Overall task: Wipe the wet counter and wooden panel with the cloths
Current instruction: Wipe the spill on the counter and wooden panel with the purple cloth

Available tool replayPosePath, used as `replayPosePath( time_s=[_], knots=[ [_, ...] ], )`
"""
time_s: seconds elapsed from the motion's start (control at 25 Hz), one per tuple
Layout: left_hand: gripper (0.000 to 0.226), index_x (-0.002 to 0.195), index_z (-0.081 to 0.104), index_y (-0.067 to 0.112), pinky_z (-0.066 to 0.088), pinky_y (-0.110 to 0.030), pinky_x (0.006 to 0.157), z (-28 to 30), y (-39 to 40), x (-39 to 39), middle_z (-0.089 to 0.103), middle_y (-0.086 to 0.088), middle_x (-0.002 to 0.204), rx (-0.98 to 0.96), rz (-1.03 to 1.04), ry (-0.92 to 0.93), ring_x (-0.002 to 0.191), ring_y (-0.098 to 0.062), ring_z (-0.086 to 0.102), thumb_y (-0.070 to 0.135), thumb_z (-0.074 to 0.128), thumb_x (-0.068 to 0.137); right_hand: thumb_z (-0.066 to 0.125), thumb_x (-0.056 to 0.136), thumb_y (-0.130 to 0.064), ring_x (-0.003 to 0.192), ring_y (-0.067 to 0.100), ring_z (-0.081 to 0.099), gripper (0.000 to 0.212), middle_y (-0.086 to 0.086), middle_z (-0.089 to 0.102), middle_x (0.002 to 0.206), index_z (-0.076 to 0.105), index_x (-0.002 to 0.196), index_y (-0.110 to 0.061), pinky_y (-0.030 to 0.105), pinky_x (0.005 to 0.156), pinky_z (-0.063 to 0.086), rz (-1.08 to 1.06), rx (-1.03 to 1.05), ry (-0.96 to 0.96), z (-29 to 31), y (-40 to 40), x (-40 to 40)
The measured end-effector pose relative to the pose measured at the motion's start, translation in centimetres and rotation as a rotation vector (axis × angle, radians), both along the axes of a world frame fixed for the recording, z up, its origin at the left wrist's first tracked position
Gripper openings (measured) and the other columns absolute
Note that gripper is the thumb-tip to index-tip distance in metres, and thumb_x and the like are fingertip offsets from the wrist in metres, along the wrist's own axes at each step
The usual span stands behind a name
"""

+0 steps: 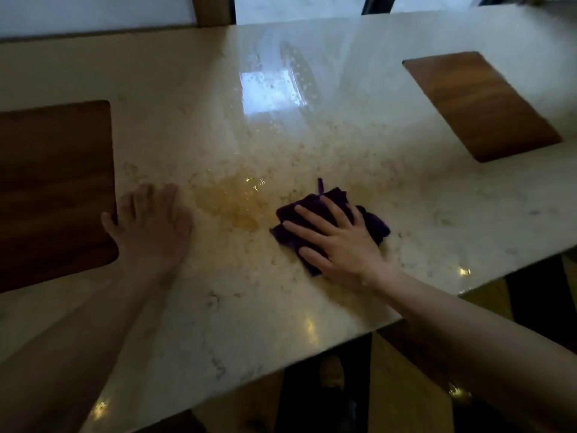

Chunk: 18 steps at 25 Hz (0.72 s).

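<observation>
Counter [312, 126]: pale stone slab, glossy, with droplets toward the far middle.
Left wooden panel [53, 189]: dark, set into the left side.
Right wooden panel [482, 104]: inset at far right.
Spill [232, 203]: amber puddle between the hands.
Right hand [338, 239]: fingers spread straight, pressing flat on the cloth.
Left hand [153, 223]: blurred; seemingly flat on the stone, thumb at the left panel's edge.
Cloth [371, 221]: dark purple, crumpled, just right of the spill.

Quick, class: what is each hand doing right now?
Left hand: open, flat on the counter.
Right hand: open, fingers spread, pressing the purple cloth.
</observation>
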<state>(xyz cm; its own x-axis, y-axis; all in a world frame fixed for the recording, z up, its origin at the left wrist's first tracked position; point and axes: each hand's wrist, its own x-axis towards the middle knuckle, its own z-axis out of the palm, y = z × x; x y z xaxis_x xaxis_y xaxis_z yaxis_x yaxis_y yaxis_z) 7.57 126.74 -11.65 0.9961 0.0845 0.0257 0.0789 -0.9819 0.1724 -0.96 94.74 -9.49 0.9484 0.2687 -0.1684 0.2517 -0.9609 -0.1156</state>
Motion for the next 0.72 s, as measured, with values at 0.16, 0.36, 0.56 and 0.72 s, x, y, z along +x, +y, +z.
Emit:
replayPosePath(
  time_s=[0.16,0.36,0.56,0.72],
  knots=[
    [0.051,0.137,0.037,0.032,0.014,-0.074,0.11,0.2,0.2,0.1,0.033,-0.011,0.151,-0.028,-0.016,-0.025,0.139,-0.039,0.028,0.052,0.027,0.09,0.016,0.1,-0.062,0.153,0.027,0.005,0.053,-0.017,0.015,0.163,0.013,0.152,-0.054,0.059,0.116,0.012,-0.17,-0.018,-0.026,-0.4,0.4,-9.5],
    [0.049,0.138,0.034,0.034,0.01,-0.074,0.111,0.5,0.1,0.3,0.027,-0.01,0.154,-0.036,-0.011,0.021,0.143,-0.039,0.022,0.051,0.025,0.093,0.022,0.101,-0.059,0.151,0.029,0.012,0.051,-0.014,0.021,0.162,0.022,0.151,-0.051,0.063,0.116,0.011,-0.568,0.01,-0.051,-0.9,5.0,-12.8],
    [0.054,0.143,0.029,0.035,0.009,-0.071,0.114,0.3,0.1,0.3,0.023,-0.008,0.158,0.003,-0.007,0.069,0.146,-0.037,0.017,0.053,0.018,0.093,0.026,0.099,-0.056,0.149,0.037,0.018,0.055,-0.007,0.025,0.162,0.024,0.153,-0.045,0.069,0.11,0.014,-0.727,0.0,-0.065,-1.3,10.1,-12.5],
    [0.054,0.146,0.027,0.036,0.004,-0.069,0.116,0.8,-0.1,0.2,0.02,-0.005,0.161,-0.025,-0.008,0.106,0.148,-0.035,0.014,0.052,0.02,0.095,0.014,0.099,-0.058,0.15,0.041,0.009,0.059,-0.005,0.013,0.166,0.012,0.156,-0.043,0.074,0.108,0.011,-0.815,0.009,-0.013,-1.1,11.6,-8.4]
  ],
)
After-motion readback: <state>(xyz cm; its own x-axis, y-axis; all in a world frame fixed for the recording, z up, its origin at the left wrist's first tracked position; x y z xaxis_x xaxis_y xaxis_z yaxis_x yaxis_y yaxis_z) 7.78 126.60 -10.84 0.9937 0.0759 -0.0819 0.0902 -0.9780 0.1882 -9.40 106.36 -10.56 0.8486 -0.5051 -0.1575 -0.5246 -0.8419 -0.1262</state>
